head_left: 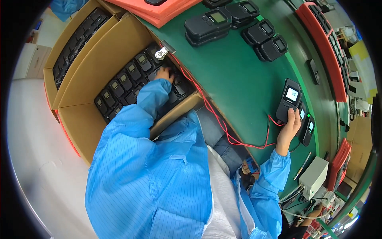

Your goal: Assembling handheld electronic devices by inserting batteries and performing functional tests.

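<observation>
My left hand (164, 75) reaches into an open cardboard box (85, 71), its fingers apart over black handheld devices (134, 71) packed in rows. The fingertips touch or nearly touch one of them; a firm hold on it does not show. At the right, my right hand (289, 130) grips a black handheld device (289, 98) with a lit white screen, the thumb and fingers at its lower end. Two more lit devices (308, 130) stand close beside that hand. A red wire (223, 129) runs from the box's edge across to the right hand.
Stacked black devices (209, 26) and a pair (264, 42) lie on the green table (230, 83). Red foam (159, 10) rests at the far edge. A grey-white box (314, 178) with cables and a pen-like tool (302, 165) sit at the right. Another person's hand (316, 210) shows lower right.
</observation>
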Tool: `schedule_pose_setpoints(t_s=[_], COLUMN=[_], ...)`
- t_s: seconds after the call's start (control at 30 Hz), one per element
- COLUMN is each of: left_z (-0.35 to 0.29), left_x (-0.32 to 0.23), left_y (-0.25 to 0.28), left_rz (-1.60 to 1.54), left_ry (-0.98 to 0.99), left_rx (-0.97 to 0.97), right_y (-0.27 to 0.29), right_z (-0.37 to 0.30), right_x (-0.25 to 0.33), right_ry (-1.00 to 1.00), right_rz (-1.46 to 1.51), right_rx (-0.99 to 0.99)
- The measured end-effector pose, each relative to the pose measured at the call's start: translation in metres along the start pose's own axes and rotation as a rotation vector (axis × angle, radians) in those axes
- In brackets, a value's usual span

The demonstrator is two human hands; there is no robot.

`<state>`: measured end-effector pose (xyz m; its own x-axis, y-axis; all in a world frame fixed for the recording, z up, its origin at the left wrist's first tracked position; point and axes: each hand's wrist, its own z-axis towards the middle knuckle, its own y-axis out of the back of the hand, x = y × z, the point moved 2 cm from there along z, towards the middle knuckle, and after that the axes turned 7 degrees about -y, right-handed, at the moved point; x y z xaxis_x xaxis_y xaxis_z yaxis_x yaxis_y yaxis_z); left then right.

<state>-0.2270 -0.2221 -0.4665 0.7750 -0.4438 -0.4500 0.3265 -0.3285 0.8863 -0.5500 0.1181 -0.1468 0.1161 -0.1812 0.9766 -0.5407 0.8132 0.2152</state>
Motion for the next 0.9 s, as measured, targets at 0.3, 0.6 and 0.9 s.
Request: schedule_pose_setpoints(t_s=[0.3, 0.6, 0.9], left_z=[0.019, -0.005, 0.013], left_x=[0.055, 0.073, 0.054], left_y=[0.035, 0.048, 0.069], left_rz=[0.068, 0.012, 0.163], left_ry=[-0.11, -0.188, -0.156], left_rx=[0.171, 0.262, 0.416], right_y=[0.002, -0.002, -0.003], right_z=[0.002, -0.002, -0.004], right_x=[0.001, 0.007, 0.01], right_ry=[0.009, -0.038, -0.078], right_rz=[-0.01, -0.057, -0.029], right_rx=[0.018, -0.018, -0.034])
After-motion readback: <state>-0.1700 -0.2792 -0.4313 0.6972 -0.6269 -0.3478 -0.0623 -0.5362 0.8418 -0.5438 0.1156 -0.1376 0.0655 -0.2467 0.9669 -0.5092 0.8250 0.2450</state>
